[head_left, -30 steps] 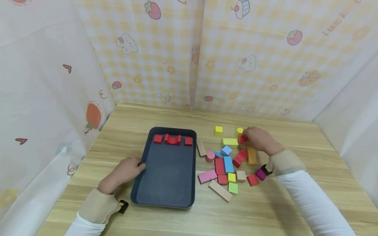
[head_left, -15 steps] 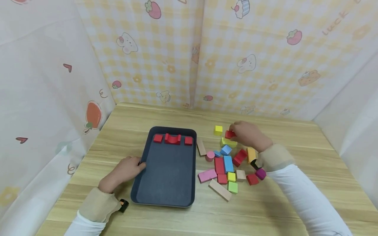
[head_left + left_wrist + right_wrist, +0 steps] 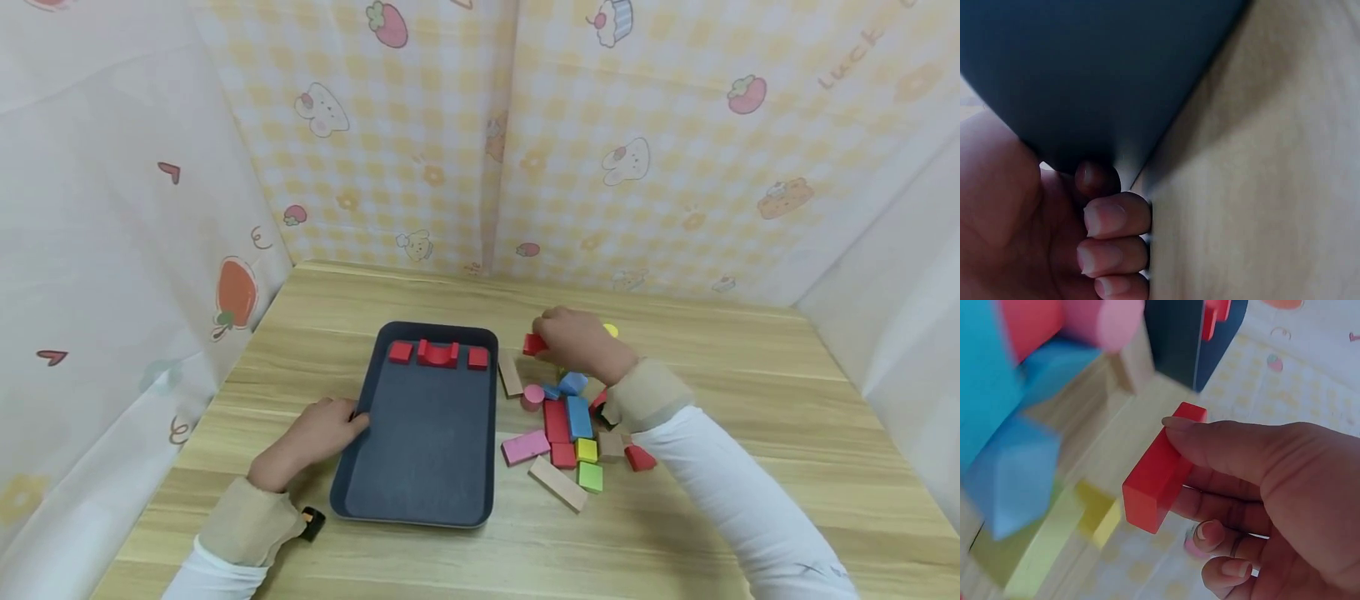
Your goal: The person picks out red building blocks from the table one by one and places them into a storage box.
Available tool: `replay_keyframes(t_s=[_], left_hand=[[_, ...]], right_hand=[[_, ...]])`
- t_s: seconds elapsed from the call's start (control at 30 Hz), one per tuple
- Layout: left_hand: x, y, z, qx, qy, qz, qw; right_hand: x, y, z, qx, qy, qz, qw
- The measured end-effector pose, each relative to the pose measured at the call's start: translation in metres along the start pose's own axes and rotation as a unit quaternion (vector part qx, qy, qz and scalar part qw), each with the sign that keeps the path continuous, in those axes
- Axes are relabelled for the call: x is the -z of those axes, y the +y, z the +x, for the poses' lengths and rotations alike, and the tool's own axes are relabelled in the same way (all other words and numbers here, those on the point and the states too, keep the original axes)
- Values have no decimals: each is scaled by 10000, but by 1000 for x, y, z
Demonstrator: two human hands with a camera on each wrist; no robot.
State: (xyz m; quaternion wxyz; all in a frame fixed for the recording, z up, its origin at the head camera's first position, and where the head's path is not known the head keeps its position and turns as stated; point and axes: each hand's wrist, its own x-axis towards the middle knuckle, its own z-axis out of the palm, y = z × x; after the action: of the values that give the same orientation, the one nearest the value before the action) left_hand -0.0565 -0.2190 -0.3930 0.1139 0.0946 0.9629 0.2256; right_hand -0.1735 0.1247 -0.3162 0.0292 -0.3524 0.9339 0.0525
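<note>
My left hand (image 3: 318, 433) grips the left wall of a dark blue-grey tray (image 3: 420, 450), thumb over the rim. In the left wrist view its fingers (image 3: 1116, 215) curl at the tray's outer wall, close to the table. Along the tray's far end lie a red arch-shaped block (image 3: 437, 356) and two red square blocks, one on each side. Between thumb and fingers, my right hand (image 3: 577, 340) pinches a red rectangular block (image 3: 1157, 469), just right of the tray's far corner. The right forearm covers part of the block pile.
Right of the tray lies a loose group of wooden blocks, among them a blue block (image 3: 578, 418), a pink block (image 3: 526, 447), a green block (image 3: 590, 477) and a plain wood strip (image 3: 558, 484). A patterned curtain (image 3: 420, 167) rises behind the table.
My right hand has carried the red rectangular block leftward, from beside the yellow cylinder past the yellow cube toward the tray. The left hand and tray have stayed in place.
</note>
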Motion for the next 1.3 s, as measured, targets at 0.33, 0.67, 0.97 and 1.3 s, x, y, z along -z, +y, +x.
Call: replay_keyframes(t_s=[0.33,0.67,0.97,1.3], left_hand=[[1,-1,2,-47,-22,-8,10000],[0,-1,2,-67,6,-79,9999],[-1,-3,2,-106,-18,-120,9999],[-2,-6,2,-99,-3,-114,9999]], right_hand=[[7,-39,30,427,-203,-341,9983],[6,-77,48,801,-284,-566,9948],[2,-102,60,918,-309,-570,9937],[-3,-128,77,1185,-123,-670,9906]])
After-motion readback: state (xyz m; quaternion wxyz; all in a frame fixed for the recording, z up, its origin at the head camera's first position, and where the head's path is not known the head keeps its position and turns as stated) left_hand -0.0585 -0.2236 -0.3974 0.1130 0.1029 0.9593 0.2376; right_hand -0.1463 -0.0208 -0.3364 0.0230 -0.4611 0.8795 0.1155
